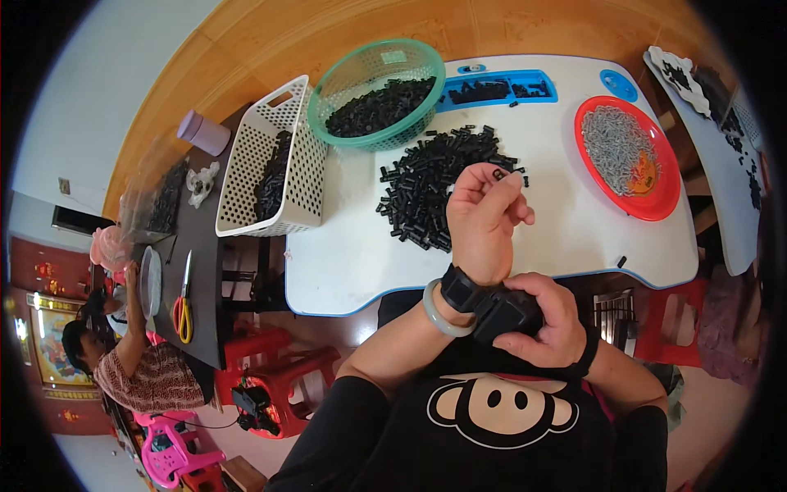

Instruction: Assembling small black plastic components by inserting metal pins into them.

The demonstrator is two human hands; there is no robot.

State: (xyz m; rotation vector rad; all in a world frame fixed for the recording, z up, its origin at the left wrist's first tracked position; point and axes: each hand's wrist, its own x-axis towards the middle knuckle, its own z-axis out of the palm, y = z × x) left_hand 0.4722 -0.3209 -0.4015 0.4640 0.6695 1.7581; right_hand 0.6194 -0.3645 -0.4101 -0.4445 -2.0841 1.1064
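Note:
My left hand [485,217] is raised over the near part of the white table [566,246], in front of a heap of small black plastic tubes [426,184]. Its thumb and fingers pinch a small black piece [499,174]. Around the left wrist are a black strap [459,289] and a pale bangle [434,310]. Closed around a black box-shaped device [510,316] at that wrist is my right hand [556,324], with its thumb below and its fingers over the top. A black band circles the right wrist too.
Behind the heap stand a green basket [316,107] and a blue tray [537,97], both holding black parts. A white perforated basket [307,184] is at the left; a red plate [668,189] of grey metal pieces lies right. Scissors [182,316] and another person [156,381] are far left.

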